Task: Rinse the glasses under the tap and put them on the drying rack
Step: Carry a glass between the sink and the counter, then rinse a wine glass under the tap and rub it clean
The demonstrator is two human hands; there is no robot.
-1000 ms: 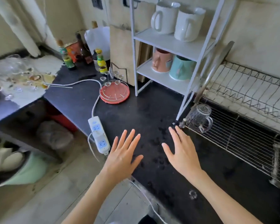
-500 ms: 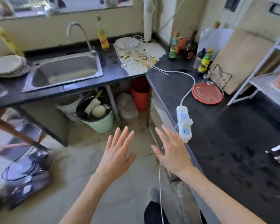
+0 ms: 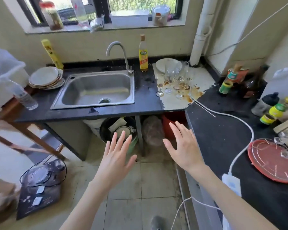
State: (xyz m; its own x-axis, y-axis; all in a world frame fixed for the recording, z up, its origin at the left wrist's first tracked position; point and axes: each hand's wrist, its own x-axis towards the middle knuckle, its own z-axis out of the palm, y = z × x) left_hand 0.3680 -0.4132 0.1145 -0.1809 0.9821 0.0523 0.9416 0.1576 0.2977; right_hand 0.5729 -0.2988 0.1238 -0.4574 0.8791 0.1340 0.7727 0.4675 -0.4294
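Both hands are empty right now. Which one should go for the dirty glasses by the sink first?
Right, probably. The right hand is open and hangs on the same side as the dirty glasses, which stand to the right of the sink. The left hand, also open, would have to cross over.

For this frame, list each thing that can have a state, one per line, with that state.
Left hand: open, fingers spread, holding nothing.
Right hand: open, fingers spread, holding nothing.
Tap: no water seen running.
Sink: no dishes in it.
Glasses: upright, stained, on the counter right of the sink.
Plates: stacked left of the sink.
Yellow bottle: upright, capped.
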